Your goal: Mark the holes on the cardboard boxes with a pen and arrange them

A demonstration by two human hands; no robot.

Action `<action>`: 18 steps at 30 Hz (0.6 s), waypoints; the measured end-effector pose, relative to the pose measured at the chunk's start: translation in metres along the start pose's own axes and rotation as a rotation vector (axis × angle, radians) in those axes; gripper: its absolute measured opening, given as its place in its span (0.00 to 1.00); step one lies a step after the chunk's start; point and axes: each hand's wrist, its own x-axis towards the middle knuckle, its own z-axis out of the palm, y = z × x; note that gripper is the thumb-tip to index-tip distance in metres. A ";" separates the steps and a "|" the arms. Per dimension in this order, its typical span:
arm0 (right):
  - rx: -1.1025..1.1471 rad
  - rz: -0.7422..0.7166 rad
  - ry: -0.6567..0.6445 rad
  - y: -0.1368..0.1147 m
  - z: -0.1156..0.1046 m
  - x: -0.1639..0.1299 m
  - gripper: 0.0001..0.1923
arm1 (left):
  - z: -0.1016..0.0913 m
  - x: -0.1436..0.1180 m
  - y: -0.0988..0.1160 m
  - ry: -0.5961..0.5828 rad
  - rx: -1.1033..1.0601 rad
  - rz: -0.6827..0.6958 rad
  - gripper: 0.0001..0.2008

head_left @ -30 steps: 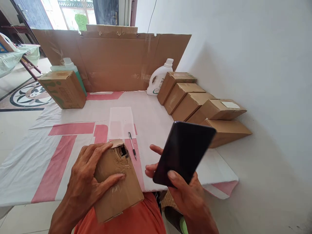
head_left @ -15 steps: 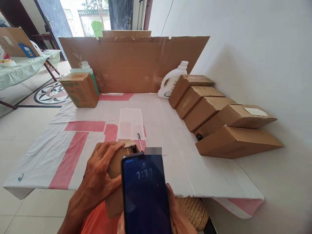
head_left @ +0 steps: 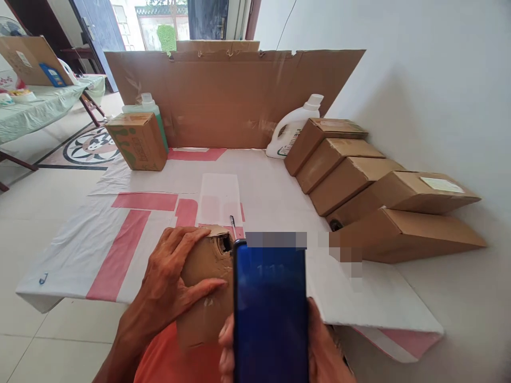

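On the white-and-red table (head_left: 120,234), the left hand (head_left: 170,290) grips a torn box (head_left: 205,290); the right hand (head_left: 319,351), half-hidden, clasps a phone (head_left: 271,314).

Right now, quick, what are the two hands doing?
Left hand: closed over the torn cardboard box, gripping it from the top and side.
Right hand: closed around the phone, holding it upright with the screen lit.

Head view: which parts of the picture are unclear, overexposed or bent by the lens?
Head view: pixelated blocks cover the top edge of the dark blue smartphone in the right hand, and its lit screen text is too faint to read; the open doorway is washed out by daylight; the wide lens stretches the row of plain brown cardboard boxes and the white wall; the torn small cardboard box under the left hand is sharp.
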 end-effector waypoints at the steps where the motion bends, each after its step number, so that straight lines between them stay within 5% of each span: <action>1: 0.056 -0.014 0.034 -0.006 -0.004 -0.002 0.51 | 0.000 0.000 -0.001 -0.002 0.013 -0.002 0.32; 5: -0.001 -0.244 0.460 -0.025 -0.050 0.017 0.43 | 0.000 0.004 -0.006 0.011 0.048 0.005 0.32; 8: -0.300 -0.283 0.779 -0.024 -0.105 0.049 0.37 | 0.000 0.010 -0.009 0.008 0.041 0.003 0.31; 12: -0.691 -0.244 0.900 -0.010 -0.160 0.085 0.36 | -0.001 0.019 -0.015 -0.018 0.010 -0.053 0.29; 18: -0.955 -0.223 1.010 -0.001 -0.194 0.097 0.30 | -0.001 0.035 -0.025 -0.082 -0.044 -0.158 0.29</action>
